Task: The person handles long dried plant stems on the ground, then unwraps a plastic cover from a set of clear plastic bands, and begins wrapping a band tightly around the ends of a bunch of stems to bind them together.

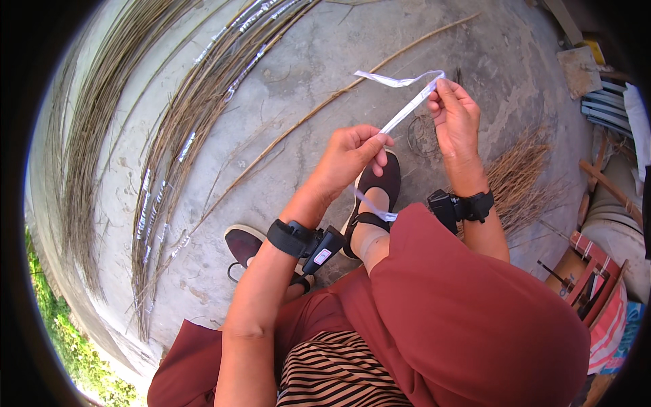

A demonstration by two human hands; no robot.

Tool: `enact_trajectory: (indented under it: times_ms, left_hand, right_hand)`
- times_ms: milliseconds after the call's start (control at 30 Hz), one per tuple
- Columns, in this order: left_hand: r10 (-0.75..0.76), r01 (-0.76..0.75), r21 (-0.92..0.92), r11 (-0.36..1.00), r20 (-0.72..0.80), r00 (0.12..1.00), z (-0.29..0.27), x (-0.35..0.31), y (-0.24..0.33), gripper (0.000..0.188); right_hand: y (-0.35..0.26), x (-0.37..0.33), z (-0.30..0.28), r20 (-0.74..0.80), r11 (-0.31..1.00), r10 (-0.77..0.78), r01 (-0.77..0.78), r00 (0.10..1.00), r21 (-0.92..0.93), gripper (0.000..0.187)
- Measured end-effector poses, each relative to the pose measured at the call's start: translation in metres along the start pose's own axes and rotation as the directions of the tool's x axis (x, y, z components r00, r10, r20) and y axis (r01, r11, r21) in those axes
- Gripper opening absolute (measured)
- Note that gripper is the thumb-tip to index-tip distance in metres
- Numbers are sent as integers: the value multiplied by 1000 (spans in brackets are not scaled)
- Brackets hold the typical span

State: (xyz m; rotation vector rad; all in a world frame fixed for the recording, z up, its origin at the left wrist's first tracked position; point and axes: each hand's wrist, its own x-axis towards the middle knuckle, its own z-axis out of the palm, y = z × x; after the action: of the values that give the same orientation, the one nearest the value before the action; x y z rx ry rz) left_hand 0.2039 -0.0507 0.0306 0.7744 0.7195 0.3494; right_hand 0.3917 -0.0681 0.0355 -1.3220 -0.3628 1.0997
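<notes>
A narrow white plastic strip [411, 110] is stretched between my two hands, above my knee and shoe. My left hand [354, 152] pinches its lower end between thumb and fingers, and a tail of the strip hangs below toward my leg. My right hand [455, 117] pinches the upper part, from which a loose end curls back to the left. Beneath that loose end, a long thin stick [305, 117] lies on the concrete floor, with white wrapping near its lower end.
Long bundles of thin sticks [178, 129], bound in places with white strips, lie to the left, with more sticks [95, 136] beyond. A pile of brown twigs [519, 166] is beside my right forearm. A reddish wooden frame [588, 268] and blue-grey slats [605, 105] stand at the right edge.
</notes>
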Motion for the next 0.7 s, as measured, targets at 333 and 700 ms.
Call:
enact_trajectory:
  times_ms: [333,700]
  left_hand:
    - [-105,107,-261,959,23,994,-14,-1,-6,20]
    - [-51,19,-219,975,-142,989,-9,1,-19,18]
  right_hand:
    - [-6,18,-36,-133,997,70,-73,989,-19,18]
    - [23,-28,12,259,872,393,-269,882,-409,17]
